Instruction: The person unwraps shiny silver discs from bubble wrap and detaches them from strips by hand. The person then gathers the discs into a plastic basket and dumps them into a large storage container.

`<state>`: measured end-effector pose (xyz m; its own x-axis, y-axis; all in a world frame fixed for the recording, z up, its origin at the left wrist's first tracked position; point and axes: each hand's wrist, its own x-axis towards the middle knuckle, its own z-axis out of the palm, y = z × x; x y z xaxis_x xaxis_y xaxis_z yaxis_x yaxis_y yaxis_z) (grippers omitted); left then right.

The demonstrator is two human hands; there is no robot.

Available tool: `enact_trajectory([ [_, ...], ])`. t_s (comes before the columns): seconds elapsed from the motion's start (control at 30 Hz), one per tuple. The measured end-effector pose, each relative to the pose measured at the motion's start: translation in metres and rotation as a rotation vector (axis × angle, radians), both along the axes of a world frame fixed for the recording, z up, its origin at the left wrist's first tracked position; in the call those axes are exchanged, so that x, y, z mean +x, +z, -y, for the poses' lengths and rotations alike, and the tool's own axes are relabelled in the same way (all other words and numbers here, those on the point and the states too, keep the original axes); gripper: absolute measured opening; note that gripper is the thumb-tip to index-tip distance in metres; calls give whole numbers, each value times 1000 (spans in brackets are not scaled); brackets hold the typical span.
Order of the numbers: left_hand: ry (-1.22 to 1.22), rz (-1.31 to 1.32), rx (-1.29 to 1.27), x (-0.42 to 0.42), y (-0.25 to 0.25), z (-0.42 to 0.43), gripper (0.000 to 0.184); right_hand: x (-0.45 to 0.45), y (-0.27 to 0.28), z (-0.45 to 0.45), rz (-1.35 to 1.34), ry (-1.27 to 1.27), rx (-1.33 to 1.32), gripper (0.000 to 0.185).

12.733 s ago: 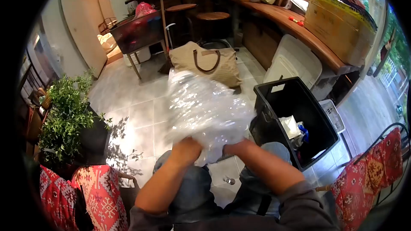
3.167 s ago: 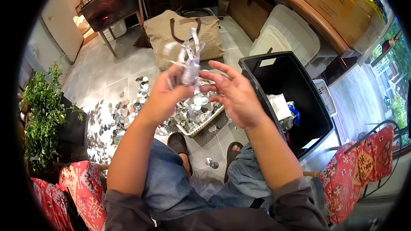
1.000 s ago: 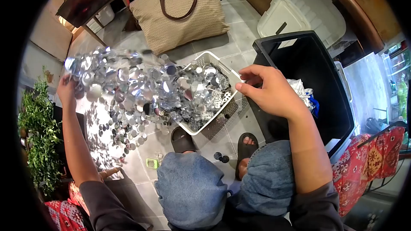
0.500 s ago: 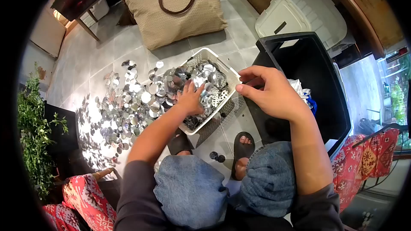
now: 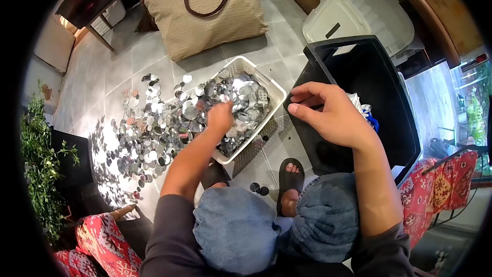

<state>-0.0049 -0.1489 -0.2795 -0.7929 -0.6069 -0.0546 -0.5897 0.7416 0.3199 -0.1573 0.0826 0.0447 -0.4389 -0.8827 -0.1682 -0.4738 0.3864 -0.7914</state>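
Observation:
A white plastic basket sits tilted across the floor, heaped with shiny silver discs. My left hand is down among the discs at the basket's left side. Its fingers curl under and away from view, so what they hold is hidden. Many loose discs lie spread over the tiles to the left. My right hand hovers between the basket's right corner and a black bin, thumb and fingers curved apart with nothing between them.
The black bin holds something white and blue. Behind the basket lies a beige bag; pale plastic lids lean at the back right. A few dark discs lie between my sandalled feet. A plant stands left, and red patterned fabric lower left.
My left hand has gone from spread fingers on the discs to a curled shape among them. My right hand has come slightly away from the basket's rim. The view has shifted a little.

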Motion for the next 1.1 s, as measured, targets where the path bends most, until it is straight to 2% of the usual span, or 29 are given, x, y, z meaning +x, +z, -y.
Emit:
enact_trajectory([
  [0.07, 33, -264, -52, 10, 43, 11, 30, 3, 2, -2, 0, 20, 1, 35],
  [0.13, 212, -389, 132, 26, 104, 32, 38, 4, 1, -1, 26, 20, -15, 38],
  [0.17, 238, -388, -73, 36, 123, 50, 41, 3, 1, 0, 47, 6, -32, 42],
  [0.2, 307, -492, 101, 54, 139, 69, 40, 3, 1, 0, 68, -8, -47, 45],
  [0.23, 277, -546, 30, 67, 170, 76, 40, 2, 0, 1, 65, -5, -52, 44],
  [0.27, 273, -655, 62, 84, 172, 97, 40, 0, -3, 2, 60, -2, -57, 42],
  [0.3, 367, -729, 182, 95, 191, 99, 38, -2, -7, 3, 55, 1, -59, 40],
  [0.33, 362, -787, 306, 105, 200, 103, 36, -2, -12, 7, 37, 1, -34, 35],
  [0.4, 371, -630, 333, 116, 215, 97, 34, 1, -28, 27, -1, 14, 17, 27],
  [0.47, 264, -628, 250, 116, 207, 82, 34, -8, -89, 69, -202, 106, 122, 26],
  [0.5, 322, -568, 286, 113, 208, 69, 33, -19, -134, 96, -213, 77, 251, 28],
  [0.53, 327, -522, 353, 111, 200, 64, 36, -26, -154, 121, -415, 226, 476, 28],
  [0.6, 352, -659, 627, 104, 182, 44, 40, -47, -221, 154, -162, -48, 577, 37],
  [0.63, 324, -715, 607, 105, 145, 36, 45, -55, -272, 161, -86, -91, 542, 43],
  [0.67, 298, -783, 575, 104, 110, 32, 50, -59, -330, 175, 60, -247, 494, 53],
  [0.7, 181, -591, 313, 104, 96, 25, 56, -63, -385, 190, 195, -410, 427, 63],
  [0.73, 69, -380, 64, 108, 87, 9, 63, -51, -427, 192, 423, -692, 364, 75],
  [0.77, 35, -244, 95, 107, 86, -9, 69, -37, -421, 186, 499, -793, 391, 92],
  [0.8, 1, -113, 118, 102, 85, -24, 75, -24, -416, 186, 457, -842, 426, 96],
  [0.87, -102, -140, 32, 103, 55, -44, 84, -7, -396, 181, 275, -875, 588, 104],
  [0.93, -166, -135, 12, 99, 55, -56, 74, 4, -368, 179, 196, -897, 710, 114],
  [0.97, -163, -205, 12, 97, 51, -55, 69, 11, -333, 178, 222, -874, 747, 112],
  [1.03, -159, -317, -5, 96, 41, -54, 61, 13, -352, 174, 279, -907, 623, 99],
  [1.1, -160, -407, -38, 97, 33, -56, 54, -8, -479, 163, 417, -725, 68, 75],
])
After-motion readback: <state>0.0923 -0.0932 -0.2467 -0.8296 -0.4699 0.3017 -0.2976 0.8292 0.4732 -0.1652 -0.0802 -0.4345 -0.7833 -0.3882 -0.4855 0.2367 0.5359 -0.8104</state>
